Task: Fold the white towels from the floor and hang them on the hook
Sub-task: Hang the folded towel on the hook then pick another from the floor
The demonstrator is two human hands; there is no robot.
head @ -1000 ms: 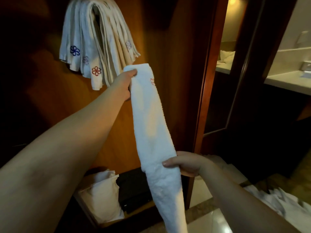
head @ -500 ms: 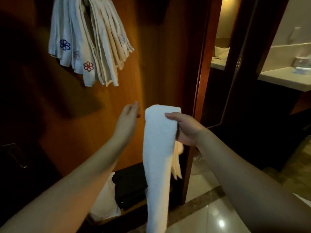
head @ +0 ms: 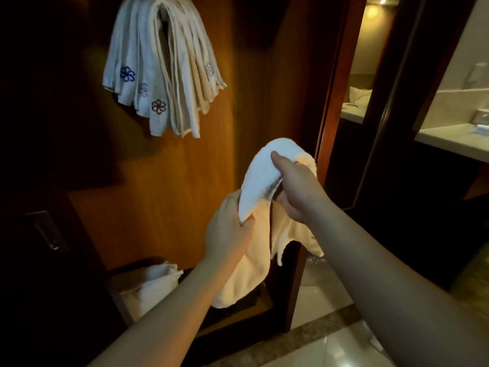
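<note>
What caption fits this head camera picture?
Both hands, left hand and right hand, fold a white towel below the hung towels.

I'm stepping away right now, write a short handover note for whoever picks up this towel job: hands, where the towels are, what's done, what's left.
Left hand: grips the lower part of the white towel.
Right hand: grips the same towel near its top fold.
The towel is doubled over between both hands, in front of the wooden panel, not yet hung.
Done: a bunch of folded towels already hangs up on the panel; the hook itself is hidden under them.
Left: finish this fold, hang it with the others.
</note>
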